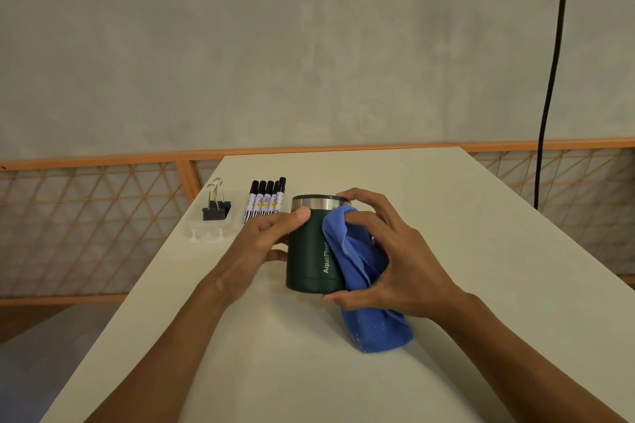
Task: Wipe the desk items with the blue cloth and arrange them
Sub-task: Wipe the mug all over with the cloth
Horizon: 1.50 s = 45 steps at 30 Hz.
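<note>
Gripping the dark green metal tumbler [311, 247], left hand [266, 244] curls round its side. Right hand [395, 257] presses the crumpled blue cloth [364, 271] against it, fingers curled. Black-capped markers [265, 198] lie beyond the left hand.

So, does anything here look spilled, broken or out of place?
Nothing stands out. The left hand holds the green cup roughly upright while the right hand presses the blue cloth against it. The markers lie in a neat row beside the binder clips; no spill shows.

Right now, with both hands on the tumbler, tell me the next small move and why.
Probably slide the blue cloth leftward across the lettered front. The right hand presses it on only the right side of the green tumbler, while the left hand grips near the steel rim.
</note>
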### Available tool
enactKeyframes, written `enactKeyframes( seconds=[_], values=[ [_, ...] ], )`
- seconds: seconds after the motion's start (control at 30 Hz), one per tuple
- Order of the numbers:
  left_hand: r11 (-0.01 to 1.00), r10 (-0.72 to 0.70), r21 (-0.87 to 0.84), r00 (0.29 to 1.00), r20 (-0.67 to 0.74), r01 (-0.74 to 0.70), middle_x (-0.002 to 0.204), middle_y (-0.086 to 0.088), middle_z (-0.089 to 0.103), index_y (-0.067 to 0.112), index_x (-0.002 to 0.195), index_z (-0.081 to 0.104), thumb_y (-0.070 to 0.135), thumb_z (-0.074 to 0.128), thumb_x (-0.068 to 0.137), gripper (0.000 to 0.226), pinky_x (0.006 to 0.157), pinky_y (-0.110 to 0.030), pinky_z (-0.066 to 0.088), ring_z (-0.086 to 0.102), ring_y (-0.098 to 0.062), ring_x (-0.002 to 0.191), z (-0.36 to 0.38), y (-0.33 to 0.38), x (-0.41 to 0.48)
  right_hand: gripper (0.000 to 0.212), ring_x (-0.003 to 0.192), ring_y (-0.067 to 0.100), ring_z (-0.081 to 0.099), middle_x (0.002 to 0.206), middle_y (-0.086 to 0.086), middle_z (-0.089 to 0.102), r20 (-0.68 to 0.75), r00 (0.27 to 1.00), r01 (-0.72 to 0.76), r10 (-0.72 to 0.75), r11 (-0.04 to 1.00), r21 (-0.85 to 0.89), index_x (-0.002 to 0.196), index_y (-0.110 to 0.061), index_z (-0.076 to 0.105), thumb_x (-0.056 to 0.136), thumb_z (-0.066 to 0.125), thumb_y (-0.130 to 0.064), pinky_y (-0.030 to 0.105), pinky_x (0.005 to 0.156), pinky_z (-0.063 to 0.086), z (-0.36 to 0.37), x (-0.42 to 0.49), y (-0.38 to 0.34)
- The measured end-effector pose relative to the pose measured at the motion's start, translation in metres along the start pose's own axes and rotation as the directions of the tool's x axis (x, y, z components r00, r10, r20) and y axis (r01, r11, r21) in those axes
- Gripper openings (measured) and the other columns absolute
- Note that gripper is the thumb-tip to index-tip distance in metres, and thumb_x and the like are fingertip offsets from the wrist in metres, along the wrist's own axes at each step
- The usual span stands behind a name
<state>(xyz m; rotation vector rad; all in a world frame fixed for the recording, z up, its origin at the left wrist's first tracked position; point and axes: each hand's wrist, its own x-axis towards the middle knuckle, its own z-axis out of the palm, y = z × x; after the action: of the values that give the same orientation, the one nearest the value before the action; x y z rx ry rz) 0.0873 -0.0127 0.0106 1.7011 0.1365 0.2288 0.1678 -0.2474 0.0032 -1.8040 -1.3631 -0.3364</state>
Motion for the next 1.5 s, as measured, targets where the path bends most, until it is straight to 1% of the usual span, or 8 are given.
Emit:
enactKeyframes(
  seconds=[0.37, 0.57, 0.7, 0.93, 1.07, 1.2, 1.33, 1.5],
  values=[
    [0.999, 0.029, -0.015, 0.999, -0.027, -0.029, 0.118, 0.005, 0.081, 0.044, 0.112, 0.082, 0.076, 0.062, 0.077, 0.052, 0.097, -0.036, 0.057, 0.074, -0.012, 0.111, 0.002, -0.003, 0.001, 0.079, 0.125, 0.012, 0.058, 0.172, -0.013, 0.025, 0.045, 0.996, 0.076, -0.072, 0.992, -0.103, 0.144, -0.030, 0.061, 0.077, 0.093, -0.058, 0.036, 0.095, 0.059, 0.008, -0.001, -0.003],
    [0.984, 0.045, -0.158, 0.977, -0.207, -0.079, 0.125, -0.003, 0.078, 0.032, 0.128, 0.075, 0.078, 0.062, 0.078, 0.069, 0.110, -0.056, 0.055, 0.071, -0.027, 0.122, -0.002, -0.010, 0.006, 0.033, 0.137, 0.018, 0.045, 0.168, 0.002, 0.028, 0.088, 0.981, 0.189, -0.173, 0.952, -0.242, 0.142, -0.036, 0.067, 0.110, 0.059, -0.036, 0.038, 0.109, 0.044, 0.017, -0.012, 0.000],
    [0.969, 0.032, -0.227, 0.962, -0.272, -0.097, 0.128, -0.008, 0.076, 0.028, 0.132, 0.072, 0.080, 0.061, 0.078, 0.076, 0.112, -0.060, 0.053, 0.071, -0.032, 0.122, -0.007, -0.012, 0.008, 0.042, 0.136, 0.026, 0.048, 0.156, 0.003, 0.041, 0.095, 0.990, 0.132, -0.102, 0.910, -0.392, 0.143, -0.042, 0.060, 0.105, 0.064, -0.024, 0.042, 0.106, 0.048, 0.015, -0.018, 0.002],
    [0.983, 0.066, -0.155, 0.977, -0.201, -0.098, 0.122, -0.003, 0.076, 0.035, 0.126, 0.072, 0.078, 0.057, 0.078, 0.066, 0.104, -0.048, 0.058, 0.071, -0.026, 0.119, -0.004, -0.018, 0.009, 0.016, 0.102, 0.002, 0.058, 0.107, -0.026, 0.052, -0.142, 0.904, -0.377, 0.402, 0.910, 0.175, 0.100, -0.036, 0.055, 0.105, 0.058, -0.051, 0.028, 0.083, 0.049, 0.018, 0.001, -0.024],
    [0.989, 0.096, -0.095, 0.980, -0.172, -0.113, 0.121, -0.003, 0.075, 0.043, 0.120, 0.076, 0.075, 0.053, 0.083, 0.054, 0.101, -0.047, 0.058, 0.069, -0.026, 0.119, -0.001, -0.021, 0.010, 0.024, 0.111, 0.027, 0.063, 0.109, -0.020, 0.053, -0.162, 0.876, -0.387, 0.454, 0.863, 0.325, 0.111, -0.037, 0.056, 0.107, 0.052, -0.060, 0.059, 0.079, 0.062, 0.024, 0.009, -0.025],
    [0.985, 0.098, -0.112, 0.962, -0.253, -0.130, 0.113, 0.001, 0.077, 0.038, 0.117, 0.075, 0.076, 0.053, 0.079, 0.058, 0.098, -0.045, 0.060, 0.071, -0.027, 0.116, 0.003, -0.022, 0.011, 0.014, 0.111, 0.031, 0.062, 0.113, -0.017, 0.052, -0.130, 0.929, -0.321, 0.347, 0.929, 0.184, 0.108, -0.039, 0.054, 0.110, 0.047, -0.051, 0.060, 0.086, 0.060, 0.031, 0.007, -0.021],
    [0.980, 0.062, -0.161, 0.944, -0.325, -0.120, 0.127, -0.007, 0.073, 0.030, 0.131, 0.068, 0.081, 0.053, 0.073, 0.079, 0.101, -0.046, 0.059, 0.069, -0.027, 0.122, -0.001, -0.020, 0.013, 0.028, 0.116, 0.027, 0.055, 0.127, 0.001, 0.051, -0.107, 0.994, -0.035, -0.005, 0.928, -0.371, 0.133, -0.026, 0.051, 0.106, 0.048, -0.019, 0.044, 0.097, 0.049, 0.032, -0.014, -0.007],
    [0.985, 0.069, -0.131, 0.958, -0.279, -0.109, 0.117, -0.002, 0.076, 0.038, 0.119, 0.074, 0.078, 0.052, 0.074, 0.064, 0.101, -0.047, 0.059, 0.070, -0.027, 0.118, 0.003, -0.020, 0.013, 0.020, 0.111, 0.023, 0.055, 0.119, -0.015, 0.050, -0.120, 0.966, -0.230, 0.227, 0.973, -0.012, 0.113, -0.054, 0.049, 0.112, 0.042, -0.035, 0.047, 0.094, 0.053, 0.030, -0.007, -0.016]
  ],
)
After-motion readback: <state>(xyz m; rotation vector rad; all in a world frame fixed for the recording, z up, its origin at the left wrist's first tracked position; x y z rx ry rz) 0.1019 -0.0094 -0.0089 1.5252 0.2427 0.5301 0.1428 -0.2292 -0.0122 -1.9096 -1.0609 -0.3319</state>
